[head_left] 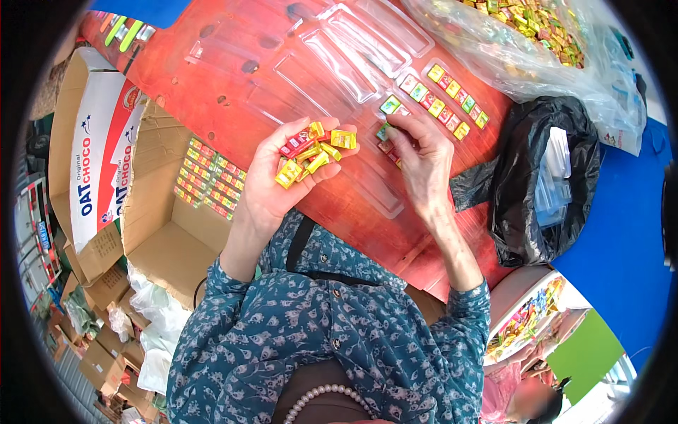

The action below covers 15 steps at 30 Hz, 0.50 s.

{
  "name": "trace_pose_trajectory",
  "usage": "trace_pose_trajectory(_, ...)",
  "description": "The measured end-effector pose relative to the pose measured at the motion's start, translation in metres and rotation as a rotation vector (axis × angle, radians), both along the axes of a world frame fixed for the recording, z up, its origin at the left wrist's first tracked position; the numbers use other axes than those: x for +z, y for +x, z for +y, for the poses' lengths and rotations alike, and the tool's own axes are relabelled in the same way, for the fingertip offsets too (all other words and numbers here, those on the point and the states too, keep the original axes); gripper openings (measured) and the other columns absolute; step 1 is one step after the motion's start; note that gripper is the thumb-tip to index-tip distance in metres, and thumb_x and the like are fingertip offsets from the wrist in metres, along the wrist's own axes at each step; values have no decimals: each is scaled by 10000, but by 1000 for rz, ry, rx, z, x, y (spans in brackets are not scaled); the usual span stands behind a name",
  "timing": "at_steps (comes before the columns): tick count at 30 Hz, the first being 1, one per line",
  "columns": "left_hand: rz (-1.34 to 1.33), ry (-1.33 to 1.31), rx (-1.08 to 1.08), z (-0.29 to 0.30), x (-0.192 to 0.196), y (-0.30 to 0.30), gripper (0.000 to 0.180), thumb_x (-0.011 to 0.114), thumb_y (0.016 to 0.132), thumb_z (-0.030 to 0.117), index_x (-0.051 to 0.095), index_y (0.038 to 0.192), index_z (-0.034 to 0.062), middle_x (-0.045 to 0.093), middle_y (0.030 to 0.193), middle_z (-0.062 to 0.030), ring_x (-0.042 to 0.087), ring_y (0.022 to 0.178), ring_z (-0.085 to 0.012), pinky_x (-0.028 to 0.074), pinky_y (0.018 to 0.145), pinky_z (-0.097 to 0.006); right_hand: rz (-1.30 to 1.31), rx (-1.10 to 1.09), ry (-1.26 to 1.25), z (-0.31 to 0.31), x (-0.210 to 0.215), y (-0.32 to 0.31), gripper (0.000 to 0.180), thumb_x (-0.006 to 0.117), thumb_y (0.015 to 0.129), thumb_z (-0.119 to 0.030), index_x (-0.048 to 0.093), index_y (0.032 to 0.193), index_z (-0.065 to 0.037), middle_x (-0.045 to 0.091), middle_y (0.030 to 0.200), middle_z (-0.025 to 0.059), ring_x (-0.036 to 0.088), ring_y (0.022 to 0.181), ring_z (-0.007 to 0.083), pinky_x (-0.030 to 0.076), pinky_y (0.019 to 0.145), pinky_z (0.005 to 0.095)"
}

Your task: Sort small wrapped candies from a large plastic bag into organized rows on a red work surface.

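Note:
My left hand (267,177) is palm up and cupped around a small heap of wrapped candies (308,152), mostly yellow with some red. My right hand (426,150) reaches down at a clear plastic tray (381,196), thumb and fingers pinched on a small wrapped candy (384,132), partly hidden by the fingertips. Several candies sit in line in this tray, some under my right hand. Just beyond it, two clear trays hold rows of red, yellow, green and white candies (436,106).
Empty clear trays (328,67) lie across the red table (233,63). A large clear bag of candies (544,28) is at far right, above a black bag (519,141) with plastic pieces. On the left, an open cardboard box (159,247) holds filled trays (208,177). Another person (500,392) is at lower right.

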<state>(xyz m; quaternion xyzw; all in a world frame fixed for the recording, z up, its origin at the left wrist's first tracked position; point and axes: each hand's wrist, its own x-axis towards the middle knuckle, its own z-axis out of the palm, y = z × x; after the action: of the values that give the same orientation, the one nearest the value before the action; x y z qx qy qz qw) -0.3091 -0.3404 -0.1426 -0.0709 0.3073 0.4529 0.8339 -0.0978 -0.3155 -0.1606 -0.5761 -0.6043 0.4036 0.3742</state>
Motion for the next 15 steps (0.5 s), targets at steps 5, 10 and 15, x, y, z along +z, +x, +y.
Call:
trace_pose_trajectory(5,16,1,1,0,-5,-5,411,477,948,284,574,1170,-48,566,1232,-224,601,1082,-353,589,755,-348,-157,13,7,-6,8,-13,178,637,791,10,616,968,-5,627,851,175,624,769,334,491,660,376)
trace_pose_trajectory(10,4,7,15,1,-5,-10,414,471,950,285,569,1176,-48,564,1236,-224,596,1090,-352,587,760,-346,-166,44,-10,-10,0,-14,170,640,778,18,608,943,-7,600,808,164,604,738,327,476,637,388)
trace_pose_trajectory(15,-37,37,16,0,-16,-12,426,457,955,287,554,1200,-48,551,1252,-230,591,1097,-357,584,770,-353,-221,73,63,-12,-9,-16,164,642,759,32,627,916,-12,533,780,142,563,707,311,450,595,384)
